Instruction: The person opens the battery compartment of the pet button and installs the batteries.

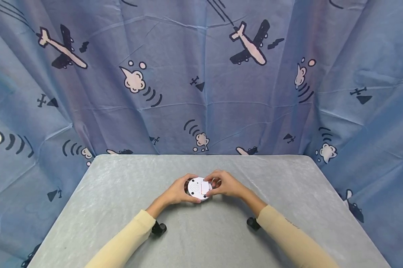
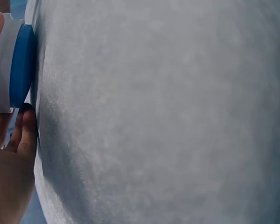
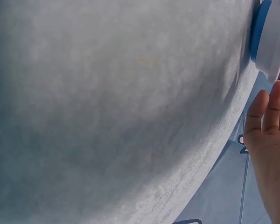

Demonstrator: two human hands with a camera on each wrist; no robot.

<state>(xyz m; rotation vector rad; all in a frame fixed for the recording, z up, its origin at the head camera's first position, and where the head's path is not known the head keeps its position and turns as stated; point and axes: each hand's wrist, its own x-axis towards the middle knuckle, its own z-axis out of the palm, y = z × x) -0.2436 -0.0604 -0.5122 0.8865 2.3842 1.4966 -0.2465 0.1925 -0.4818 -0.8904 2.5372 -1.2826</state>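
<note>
A round white device (image 1: 195,189) stands upside down on the grey table, its underside with small holes and dark feet facing up. My left hand (image 1: 178,191) grips its left side, thumb at the near edge and fingers round the far edge. A small rectangular white battery cover (image 1: 205,187) sits at the right part of the underside. My right hand (image 1: 227,185) pinches this cover between thumb and index finger. In the left wrist view, the device's blue lower part (image 2: 21,67) touches or nearly touches the table. Only part of the right hand (image 3: 270,144) shows in the right wrist view.
The grey table (image 1: 201,238) extends around both forearms. Behind it hangs a blue curtain (image 1: 174,93) printed with planes and clouds. A black wrist camera (image 1: 159,227) is on the left wrist, another black camera (image 1: 253,223) on the right.
</note>
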